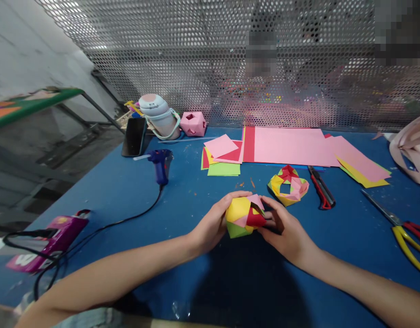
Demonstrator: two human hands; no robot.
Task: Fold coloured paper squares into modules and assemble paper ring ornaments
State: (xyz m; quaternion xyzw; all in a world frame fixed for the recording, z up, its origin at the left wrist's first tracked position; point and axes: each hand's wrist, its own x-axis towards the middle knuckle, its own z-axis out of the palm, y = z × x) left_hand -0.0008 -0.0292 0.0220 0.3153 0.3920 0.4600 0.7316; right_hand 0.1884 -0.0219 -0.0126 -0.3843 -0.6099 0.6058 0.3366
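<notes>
Between my two hands is a folded paper ball (240, 215) in yellow, pink, red and green, held up above the blue table. My left hand (213, 218) grips its left side, with the fingers curled behind it. On the right side, my right hand (285, 230) closes on the ball near a dark gap between its panels; some fingertips are hidden there. Just beyond my right hand lies a folded paper ring (288, 186) in the same colours. A red utility knife (321, 187) rests to the right of that ring.
Coloured paper sheets (285, 143) and smaller squares (223, 159) lie along the back. At left are a glue gun (161, 164), its cord, a purple power strip (51, 241), a phone (134, 136), a bottle (158, 116) and a pink paper cube (193, 124). Scissors (397, 225) lie at right.
</notes>
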